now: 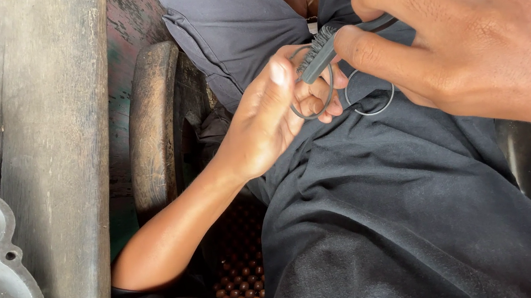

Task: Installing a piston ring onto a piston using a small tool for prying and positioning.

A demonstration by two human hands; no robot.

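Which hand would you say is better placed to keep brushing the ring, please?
The right hand, probably: it already holds the brush with the bristles at the ring. The left hand has the ring pinched in its fingers, so it looks better suited to steadying it.

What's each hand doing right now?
Left hand: closed, holding thin rings.
Right hand: closed, holding a small brush against the rings.
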